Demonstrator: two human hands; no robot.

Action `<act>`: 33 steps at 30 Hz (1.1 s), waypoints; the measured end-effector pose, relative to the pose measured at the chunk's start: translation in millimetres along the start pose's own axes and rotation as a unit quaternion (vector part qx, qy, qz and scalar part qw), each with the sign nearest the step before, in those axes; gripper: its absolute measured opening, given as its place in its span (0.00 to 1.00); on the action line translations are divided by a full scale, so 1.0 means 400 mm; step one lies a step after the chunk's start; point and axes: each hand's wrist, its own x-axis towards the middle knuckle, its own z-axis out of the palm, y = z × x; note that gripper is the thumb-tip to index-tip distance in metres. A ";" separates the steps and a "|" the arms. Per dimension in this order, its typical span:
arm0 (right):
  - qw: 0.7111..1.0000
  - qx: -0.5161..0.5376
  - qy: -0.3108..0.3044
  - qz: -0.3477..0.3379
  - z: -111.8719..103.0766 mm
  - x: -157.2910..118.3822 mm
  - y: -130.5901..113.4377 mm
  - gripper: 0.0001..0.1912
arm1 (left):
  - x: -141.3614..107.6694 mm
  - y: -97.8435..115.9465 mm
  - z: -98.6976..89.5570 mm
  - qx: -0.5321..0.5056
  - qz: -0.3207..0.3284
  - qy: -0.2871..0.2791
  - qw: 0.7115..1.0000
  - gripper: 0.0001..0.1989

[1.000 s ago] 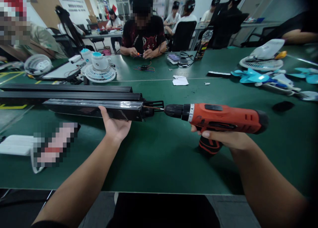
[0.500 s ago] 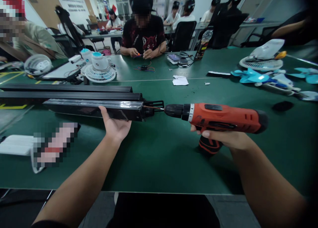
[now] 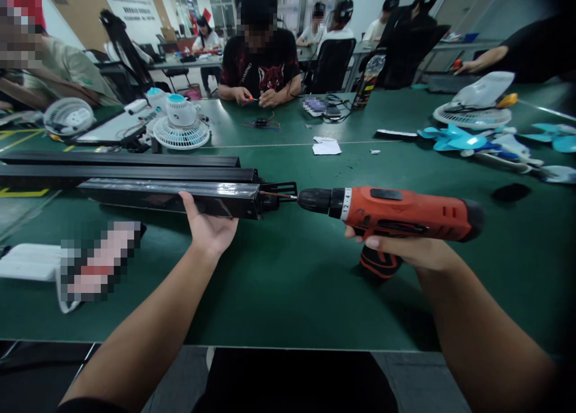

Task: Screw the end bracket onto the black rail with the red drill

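My right hand point(image 3: 405, 250) is wrapped round the grip of a red and black cordless drill point(image 3: 405, 212), which points left. A long thin bit point(image 3: 281, 195) runs from its chuck to the end of a black rectangular bar point(image 3: 171, 198); whether the tip sits in a screw is too small to tell. My left hand point(image 3: 209, 227) grips that bar near its right end, thumb on the near face, the other fingers hidden beneath. From the bar's end project a black cable fitting point(image 3: 270, 203) and a slotted bracket point(image 3: 281, 188).
Two more black bars point(image 3: 135, 159) lie just behind. A phone point(image 3: 103, 263) rests at the left, fans point(image 3: 181, 131) farther back. Blue fan blades point(image 3: 454, 138) and a dark round object point(image 3: 512, 192) lie at the right, paper scraps point(image 3: 327, 146) mid-table. A person point(image 3: 261, 59) sits opposite.
My hands, the drill and the bar look unmoved. At the far right, another person's arm has reached farther over the table, with a red-tipped object in the hand.
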 end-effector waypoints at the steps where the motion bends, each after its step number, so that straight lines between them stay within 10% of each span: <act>1: 1.000 -0.002 -0.001 -0.001 -0.001 0.000 0.000 0.11 | 0.003 0.001 -0.004 -0.003 -0.003 -0.004 1.000 0.45; 33: 1.000 0.009 -0.014 -0.005 -0.004 -0.001 0.006 0.10 | -0.002 0.001 0.006 -0.010 -0.004 0.014 1.000 0.44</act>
